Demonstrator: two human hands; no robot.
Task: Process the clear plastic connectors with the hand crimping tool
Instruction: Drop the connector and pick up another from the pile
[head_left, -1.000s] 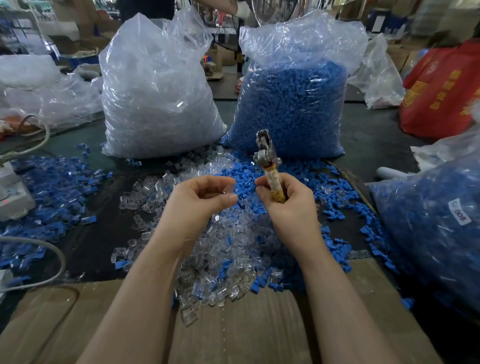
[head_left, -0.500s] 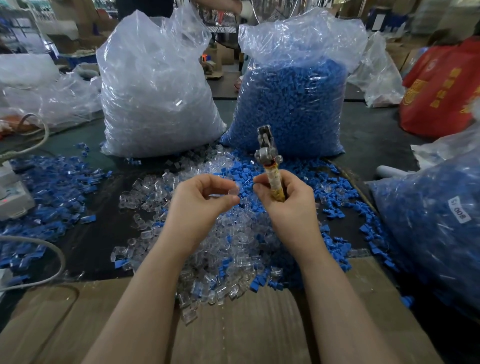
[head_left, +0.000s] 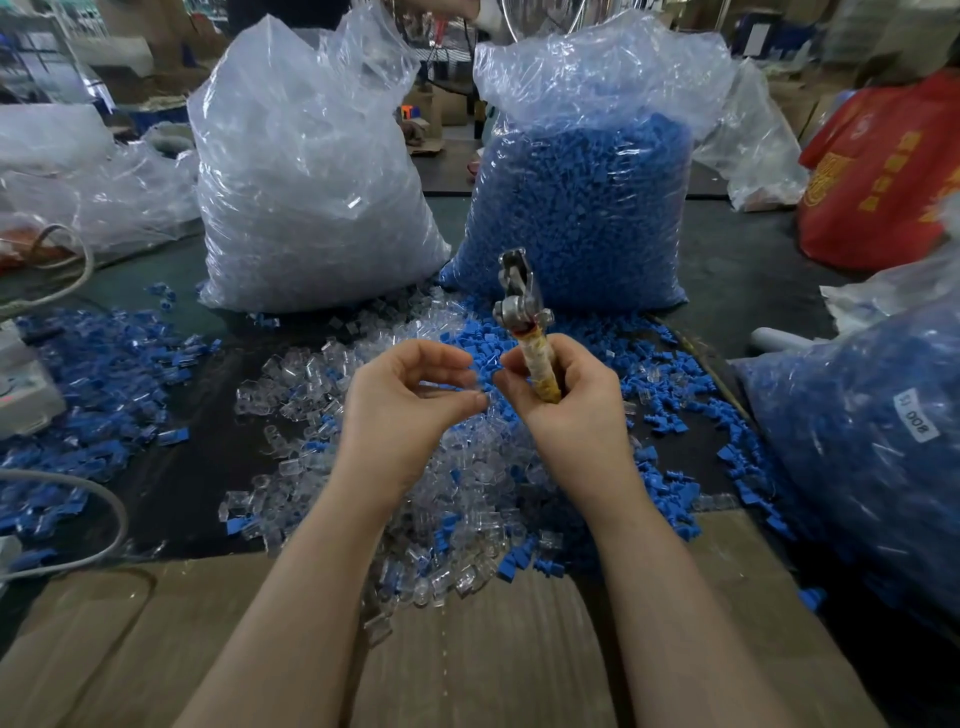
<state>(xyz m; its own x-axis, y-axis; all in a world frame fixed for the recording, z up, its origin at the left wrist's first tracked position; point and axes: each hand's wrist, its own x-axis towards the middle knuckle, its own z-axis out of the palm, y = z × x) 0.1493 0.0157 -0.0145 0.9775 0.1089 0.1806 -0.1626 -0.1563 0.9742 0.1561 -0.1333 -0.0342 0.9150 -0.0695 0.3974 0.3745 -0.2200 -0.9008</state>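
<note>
Two bare forearms reaching forward from the lower edge, hands meeting above the loose pile of clear plastic connectors on the dark table. Right hand upright, palm turned inward, fingers and thumb wrapped round the yellowish taped handle of the hand crimping tool, metal head pointing up and slightly away, well above the knuckles. Left hand just beside it, wrist bent, fingers curled in an arch with thumb tip brought to forefinger tip, seemingly pinching a small clear piece (too transparent against the pile to say for certain). Fingertips of both hands nearly touching, apart from the tool head. Blue plastic pieces mixed through the clear ones and scattered to both sides. Behind the pile, upright and side by side, a bag of clear pieces and a bag of blue pieces. Another blue-filled bag at the right edge, a red sack beyond it. Cardboard under the forearms near the front edge.
</note>
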